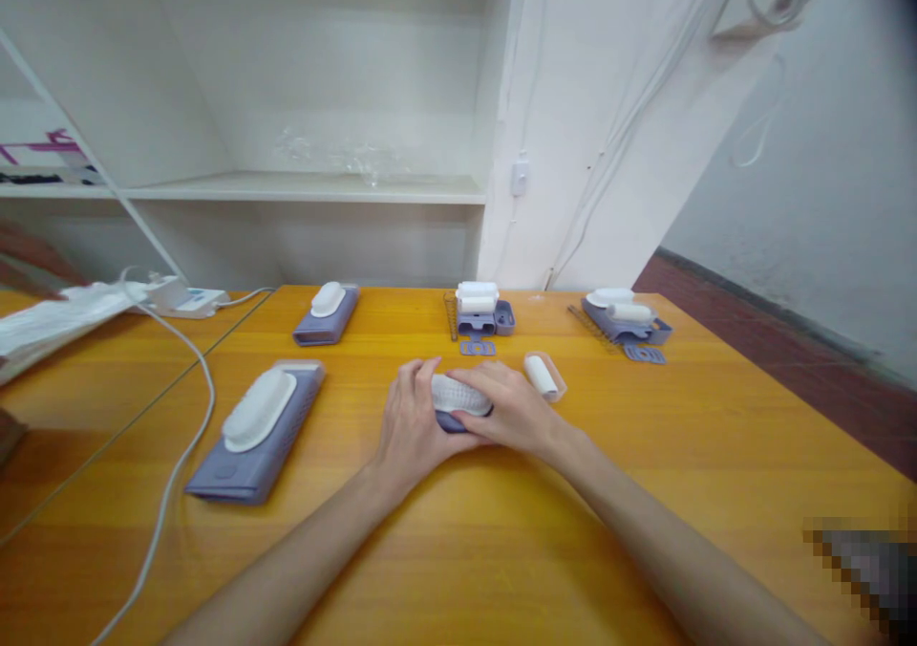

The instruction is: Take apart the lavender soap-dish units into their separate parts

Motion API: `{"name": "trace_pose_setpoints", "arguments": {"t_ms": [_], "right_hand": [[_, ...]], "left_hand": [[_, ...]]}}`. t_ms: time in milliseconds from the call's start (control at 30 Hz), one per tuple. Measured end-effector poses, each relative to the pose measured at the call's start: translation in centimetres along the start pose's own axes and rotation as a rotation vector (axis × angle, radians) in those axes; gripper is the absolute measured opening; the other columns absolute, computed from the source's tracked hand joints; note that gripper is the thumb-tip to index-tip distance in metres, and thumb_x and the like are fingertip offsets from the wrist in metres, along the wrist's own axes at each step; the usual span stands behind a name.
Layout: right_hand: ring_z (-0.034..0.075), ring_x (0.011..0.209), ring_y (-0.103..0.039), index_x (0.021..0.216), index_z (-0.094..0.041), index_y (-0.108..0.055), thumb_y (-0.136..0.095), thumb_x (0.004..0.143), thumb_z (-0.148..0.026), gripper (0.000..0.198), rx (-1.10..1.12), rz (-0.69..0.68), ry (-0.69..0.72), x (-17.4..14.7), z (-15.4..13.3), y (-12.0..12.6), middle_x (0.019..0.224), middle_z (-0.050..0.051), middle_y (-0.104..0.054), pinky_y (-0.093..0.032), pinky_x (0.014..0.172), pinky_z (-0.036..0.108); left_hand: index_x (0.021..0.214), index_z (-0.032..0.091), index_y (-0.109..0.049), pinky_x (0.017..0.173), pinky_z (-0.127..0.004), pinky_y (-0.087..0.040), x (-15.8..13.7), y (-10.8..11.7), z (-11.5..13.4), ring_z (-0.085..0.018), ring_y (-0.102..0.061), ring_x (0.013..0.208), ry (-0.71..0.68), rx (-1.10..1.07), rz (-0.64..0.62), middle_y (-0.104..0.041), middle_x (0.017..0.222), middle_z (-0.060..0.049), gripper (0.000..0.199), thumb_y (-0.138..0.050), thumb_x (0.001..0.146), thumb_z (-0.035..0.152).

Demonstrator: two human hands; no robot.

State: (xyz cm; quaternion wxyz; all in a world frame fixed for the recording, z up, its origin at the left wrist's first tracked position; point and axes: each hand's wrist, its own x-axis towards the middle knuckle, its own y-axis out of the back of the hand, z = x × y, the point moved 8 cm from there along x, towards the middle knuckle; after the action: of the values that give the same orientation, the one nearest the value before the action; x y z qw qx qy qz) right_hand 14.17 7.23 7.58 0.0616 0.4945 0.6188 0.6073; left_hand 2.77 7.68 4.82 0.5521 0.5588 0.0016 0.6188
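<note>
Near the middle of the table, my left hand (407, 428) and my right hand (517, 409) are closed around a white bumpy oval piece (460, 395) on a purple-grey base (451, 422). The left grips its left end and the right wraps over its right end. The fingers hide part of the base. Just beyond my right hand lies a white roller (542, 376) in a clear pinkish cover. To the left is a purple-grey case (287, 445) with a white oval piece (259, 409) on top.
Farther back sit another purple-grey case (336, 326) and two groups of purple parts with white rollers (477, 304) and coiled strips (451, 317). At left are a cable (204, 378), a power strip (197, 302), a plastic bag (72, 319) and another person's blurred hand (35, 256).
</note>
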Motion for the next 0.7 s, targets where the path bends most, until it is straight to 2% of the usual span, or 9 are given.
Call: {"name": "trace_pose_setpoints", "arguments": {"t_ms": [233, 367, 500, 700], "right_hand": [[0.020, 0.089, -0.062, 0.115, -0.019, -0.058, -0.059, 0.082, -0.026, 0.034, 0.088, 0.058, 0.044, -0.6, 0.0, 0.2, 0.097, 0.008, -0.067, -0.050, 0.080, 0.034], [0.019, 0.095, -0.061, 0.116, -0.020, -0.057, -0.063, 0.079, -0.025, 0.038, 0.119, 0.074, -0.029, -0.7, 0.9, 0.5, 0.102, 0.007, -0.067, -0.050, 0.085, 0.033], [0.021, 0.103, -0.059, 0.116, -0.020, -0.057, -0.068, 0.075, -0.028, 0.043, 0.123, 0.027, -0.111, -1.1, 1.7, 0.4, 0.110, 0.007, -0.064, -0.048, 0.089, 0.037], [0.022, 0.101, -0.059, 0.115, -0.022, -0.060, -0.069, 0.077, -0.036, 0.041, 0.123, -0.083, -0.163, -1.4, 1.5, 0.0, 0.108, 0.006, -0.066, -0.046, 0.090, 0.038]], "left_hand": [[0.131, 0.018, -0.030, 0.093, -0.050, -0.045, 0.1, -0.1, 0.1, -0.032, -0.047, 0.114, 0.013, -0.060, -0.031, -0.043, 0.119, -0.014, 0.097, -0.077, 0.054, 0.054], [0.133, 0.018, -0.028, 0.097, -0.050, -0.043, 0.2, -0.1, 0.2, -0.032, -0.043, 0.119, 0.021, -0.111, -0.058, -0.041, 0.124, -0.015, 0.095, -0.076, 0.059, 0.053], [0.134, 0.020, -0.028, 0.097, -0.050, -0.042, 0.2, -0.2, 0.2, -0.031, -0.046, 0.118, 0.010, -0.152, -0.072, -0.042, 0.124, -0.014, 0.092, -0.075, 0.062, 0.053], [0.135, 0.020, -0.026, 0.092, -0.049, -0.046, 0.2, -1.0, 0.0, -0.029, -0.050, 0.109, 0.025, -0.206, -0.138, -0.042, 0.122, -0.014, 0.107, -0.077, 0.051, 0.062]]}}
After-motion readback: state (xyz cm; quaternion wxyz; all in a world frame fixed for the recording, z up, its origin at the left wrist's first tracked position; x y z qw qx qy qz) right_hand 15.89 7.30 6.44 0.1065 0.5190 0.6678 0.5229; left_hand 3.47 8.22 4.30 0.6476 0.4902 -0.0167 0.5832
